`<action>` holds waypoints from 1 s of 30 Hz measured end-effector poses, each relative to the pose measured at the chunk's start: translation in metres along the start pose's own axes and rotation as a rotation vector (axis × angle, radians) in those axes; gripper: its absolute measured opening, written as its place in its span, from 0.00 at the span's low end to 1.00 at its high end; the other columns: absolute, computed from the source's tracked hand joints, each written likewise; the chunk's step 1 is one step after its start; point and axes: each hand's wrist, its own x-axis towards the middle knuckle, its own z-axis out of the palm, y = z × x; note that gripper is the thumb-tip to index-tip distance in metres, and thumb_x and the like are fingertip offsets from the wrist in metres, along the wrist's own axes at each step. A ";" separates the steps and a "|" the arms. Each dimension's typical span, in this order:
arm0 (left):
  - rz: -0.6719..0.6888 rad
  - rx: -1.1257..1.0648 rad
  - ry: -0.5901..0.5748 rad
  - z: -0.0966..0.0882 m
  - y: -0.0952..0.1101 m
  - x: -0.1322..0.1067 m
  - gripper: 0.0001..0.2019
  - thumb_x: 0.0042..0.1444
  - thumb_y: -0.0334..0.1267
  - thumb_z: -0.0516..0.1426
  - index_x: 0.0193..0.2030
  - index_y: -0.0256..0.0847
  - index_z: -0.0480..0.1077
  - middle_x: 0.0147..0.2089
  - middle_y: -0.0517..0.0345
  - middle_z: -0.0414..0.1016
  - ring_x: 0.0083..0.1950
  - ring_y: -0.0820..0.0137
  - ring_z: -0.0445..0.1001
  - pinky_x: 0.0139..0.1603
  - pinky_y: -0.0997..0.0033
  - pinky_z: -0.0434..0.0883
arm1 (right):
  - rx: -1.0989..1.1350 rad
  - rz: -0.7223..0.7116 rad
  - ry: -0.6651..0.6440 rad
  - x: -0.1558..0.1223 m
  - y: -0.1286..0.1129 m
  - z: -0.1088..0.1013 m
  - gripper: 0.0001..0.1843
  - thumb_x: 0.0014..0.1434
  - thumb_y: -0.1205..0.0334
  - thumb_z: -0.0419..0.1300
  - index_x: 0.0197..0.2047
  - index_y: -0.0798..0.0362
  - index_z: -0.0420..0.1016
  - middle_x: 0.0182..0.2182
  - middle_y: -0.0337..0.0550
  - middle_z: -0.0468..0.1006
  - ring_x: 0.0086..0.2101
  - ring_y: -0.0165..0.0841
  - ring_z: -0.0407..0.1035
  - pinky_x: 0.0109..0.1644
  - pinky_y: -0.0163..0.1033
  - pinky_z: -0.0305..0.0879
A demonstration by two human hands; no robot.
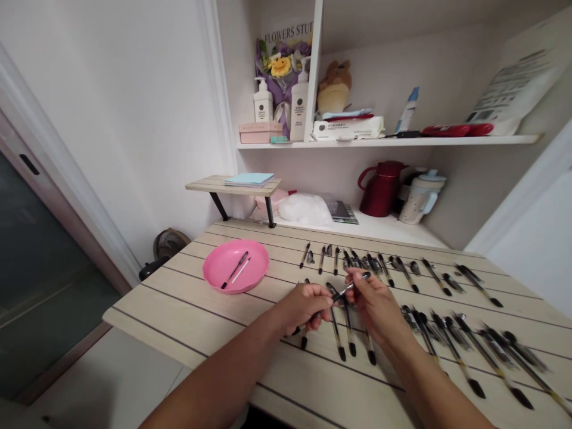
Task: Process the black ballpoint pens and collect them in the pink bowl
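Note:
My left hand (304,307) and my right hand (378,304) meet over the middle of the wooden table (179,310), both closed on one black pen (351,287). The left fingers pinch its lower end, the right fingers pinch its upper end. Several black pens (447,339) and loose caps lie in rows on the table under and to the right of my hands. A pink dish (257,262) sits to the left with a pen (236,268) and a thin white refill in it.
A small wooden riser (214,186) with a blue notebook stands at the table's back. Behind it are a dark red jug (382,187), a white pitcher and a plastic bag. A wall shelf carries bottles, a bouquet and boxes. A fan sits on the floor at left.

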 end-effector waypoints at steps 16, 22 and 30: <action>0.164 -0.237 0.532 -0.045 -0.005 0.029 0.09 0.47 0.41 0.53 0.34 0.39 0.62 0.23 0.65 0.66 0.13 0.83 0.57 0.12 0.83 0.48 | -0.683 0.047 -0.096 0.057 -0.004 0.020 0.14 0.52 0.60 0.56 0.42 0.56 0.67 0.20 0.35 0.70 0.21 0.27 0.67 0.24 0.31 0.60; 0.199 -0.241 0.696 -0.051 -0.014 0.044 0.08 0.48 0.41 0.52 0.34 0.39 0.62 0.22 0.67 0.65 0.13 0.83 0.58 0.12 0.83 0.49 | -1.253 -0.031 -0.100 0.103 0.015 0.064 0.19 0.48 0.63 0.60 0.44 0.57 0.67 0.21 0.39 0.74 0.23 0.30 0.70 0.26 0.31 0.59; 0.271 -0.167 0.796 -0.046 -0.023 0.057 0.05 0.50 0.38 0.52 0.31 0.40 0.63 0.21 0.67 0.64 0.13 0.82 0.58 0.13 0.82 0.52 | -1.504 -0.088 -0.121 0.144 0.043 0.102 0.15 0.45 0.71 0.59 0.40 0.60 0.72 0.38 0.58 0.77 0.41 0.42 0.71 0.39 0.37 0.62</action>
